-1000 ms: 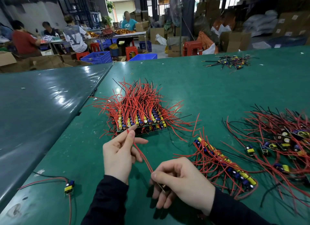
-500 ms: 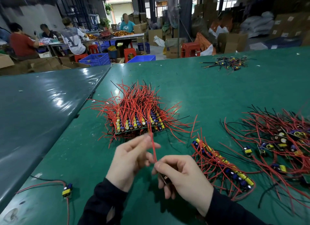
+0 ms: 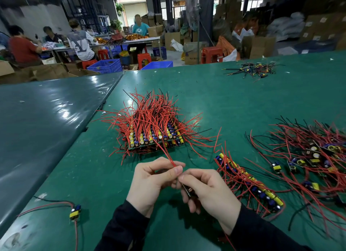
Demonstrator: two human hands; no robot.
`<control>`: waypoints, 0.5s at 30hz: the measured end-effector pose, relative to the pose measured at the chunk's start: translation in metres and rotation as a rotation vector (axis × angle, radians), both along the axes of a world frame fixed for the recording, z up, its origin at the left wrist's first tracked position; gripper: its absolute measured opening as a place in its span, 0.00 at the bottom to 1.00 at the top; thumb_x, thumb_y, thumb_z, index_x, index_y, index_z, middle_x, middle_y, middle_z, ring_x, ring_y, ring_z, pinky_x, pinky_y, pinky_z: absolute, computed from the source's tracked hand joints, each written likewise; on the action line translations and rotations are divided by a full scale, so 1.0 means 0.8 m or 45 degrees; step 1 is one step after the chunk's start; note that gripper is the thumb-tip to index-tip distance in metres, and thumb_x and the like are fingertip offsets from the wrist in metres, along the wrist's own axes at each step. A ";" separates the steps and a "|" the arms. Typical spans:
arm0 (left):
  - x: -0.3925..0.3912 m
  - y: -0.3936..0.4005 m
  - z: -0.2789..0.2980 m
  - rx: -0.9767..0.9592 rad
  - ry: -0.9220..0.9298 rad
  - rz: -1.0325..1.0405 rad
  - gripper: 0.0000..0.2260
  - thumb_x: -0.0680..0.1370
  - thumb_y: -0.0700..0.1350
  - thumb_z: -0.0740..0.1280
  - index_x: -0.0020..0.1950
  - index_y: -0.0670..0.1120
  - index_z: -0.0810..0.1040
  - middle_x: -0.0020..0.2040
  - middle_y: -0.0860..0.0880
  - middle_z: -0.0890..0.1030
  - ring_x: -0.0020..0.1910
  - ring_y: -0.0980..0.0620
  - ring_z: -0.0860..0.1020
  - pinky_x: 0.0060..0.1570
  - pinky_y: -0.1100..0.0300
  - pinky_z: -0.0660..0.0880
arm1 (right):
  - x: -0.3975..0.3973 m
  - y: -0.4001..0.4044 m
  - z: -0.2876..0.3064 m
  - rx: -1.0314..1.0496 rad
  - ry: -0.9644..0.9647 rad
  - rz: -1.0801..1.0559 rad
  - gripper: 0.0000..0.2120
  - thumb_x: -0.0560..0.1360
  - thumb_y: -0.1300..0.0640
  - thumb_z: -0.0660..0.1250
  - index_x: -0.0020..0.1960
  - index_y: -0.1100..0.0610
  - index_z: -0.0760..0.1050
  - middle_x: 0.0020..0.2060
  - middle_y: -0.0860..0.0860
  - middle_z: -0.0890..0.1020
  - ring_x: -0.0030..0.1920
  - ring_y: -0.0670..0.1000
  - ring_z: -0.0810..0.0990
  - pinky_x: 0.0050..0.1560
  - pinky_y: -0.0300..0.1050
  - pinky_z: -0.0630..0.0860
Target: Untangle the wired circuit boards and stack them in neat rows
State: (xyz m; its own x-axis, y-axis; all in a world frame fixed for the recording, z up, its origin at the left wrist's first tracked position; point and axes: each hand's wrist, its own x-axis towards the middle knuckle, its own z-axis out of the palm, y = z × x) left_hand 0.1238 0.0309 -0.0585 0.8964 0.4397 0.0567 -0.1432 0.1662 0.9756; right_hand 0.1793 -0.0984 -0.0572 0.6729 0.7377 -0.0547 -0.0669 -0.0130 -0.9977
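Over the green table mat (image 3: 234, 104), the left hand (image 3: 149, 181) pinches a thin red wire (image 3: 166, 153) while the right hand (image 3: 209, 190) grips a small circuit board (image 3: 188, 190).

So there's a neat stack of boards (image 3: 152, 138) mid-desk, laid in rows with yellow and blue parts facing up and red wires fanning out the back and sides. A shorter row of boards (image 3: 249, 183) lies just right of the hands, running diagonally. Far right is a loose tangled pile (image 3: 310, 155), red and black wires everywhere. One single board (image 3: 75, 211) sits alone at the near left. The board in the hands (image 3: 187, 190) is mostly hidden, its red wire (image 3: 164, 151) sticking up toward the stack.
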 end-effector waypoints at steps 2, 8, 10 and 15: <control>0.000 -0.001 0.001 0.003 -0.010 0.036 0.07 0.64 0.39 0.71 0.39 0.38 0.85 0.30 0.41 0.77 0.24 0.52 0.72 0.27 0.64 0.71 | 0.000 0.000 0.000 0.008 0.013 0.020 0.14 0.78 0.60 0.61 0.35 0.57 0.77 0.22 0.51 0.74 0.17 0.47 0.70 0.18 0.34 0.62; 0.002 -0.003 0.000 0.059 -0.055 0.135 0.05 0.65 0.39 0.70 0.36 0.38 0.84 0.27 0.42 0.77 0.22 0.53 0.72 0.25 0.65 0.70 | -0.001 0.000 0.000 0.001 0.033 0.051 0.14 0.78 0.60 0.62 0.35 0.58 0.76 0.22 0.51 0.74 0.17 0.46 0.70 0.18 0.33 0.63; 0.002 -0.001 0.001 -0.002 -0.047 0.170 0.05 0.65 0.38 0.70 0.37 0.39 0.85 0.26 0.42 0.78 0.22 0.53 0.73 0.24 0.66 0.71 | -0.002 0.000 0.000 -0.007 0.044 0.076 0.14 0.78 0.60 0.62 0.34 0.58 0.76 0.22 0.51 0.75 0.17 0.46 0.70 0.18 0.33 0.63; 0.001 0.004 0.002 0.006 -0.072 0.304 0.05 0.68 0.32 0.70 0.35 0.40 0.84 0.27 0.40 0.77 0.23 0.55 0.75 0.23 0.67 0.70 | -0.006 0.000 -0.001 -0.051 0.046 0.121 0.14 0.78 0.61 0.61 0.34 0.58 0.76 0.22 0.51 0.75 0.17 0.46 0.71 0.18 0.34 0.63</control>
